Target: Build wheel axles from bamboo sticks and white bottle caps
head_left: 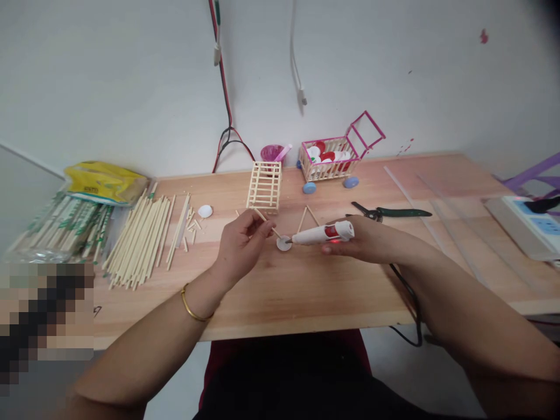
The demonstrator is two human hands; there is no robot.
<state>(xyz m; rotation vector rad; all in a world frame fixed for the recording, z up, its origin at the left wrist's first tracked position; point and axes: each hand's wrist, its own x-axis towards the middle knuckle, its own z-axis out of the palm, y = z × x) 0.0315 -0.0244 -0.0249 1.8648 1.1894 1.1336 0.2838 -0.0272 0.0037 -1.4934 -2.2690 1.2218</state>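
My left hand (240, 248) is closed in a pinch on a thin wooden stick (276, 232). The stick slants down to the right, its lower end at a small white round disc (284, 245). In my right hand (371, 240) is a white hot glue gun (317, 234) with a red glow near its back end. Its nozzle points left and meets the disc and stick end, though exact contact is hard to make out. Just behind them, two sticks joined in a V (307, 213) lie on the wooden table (280, 303). A small slatted stick frame (265, 185) stands beyond my left hand.
A stick cart (328, 166) with bottle caps stands by the wall, beside a purple cup (272, 153). Loose sticks (140, 242), offcuts (192, 223) and a yellow bag (105, 182) lie left. Pruning shears (402, 213), clear glue sticks (455, 230) and a power strip (525, 224) lie right.
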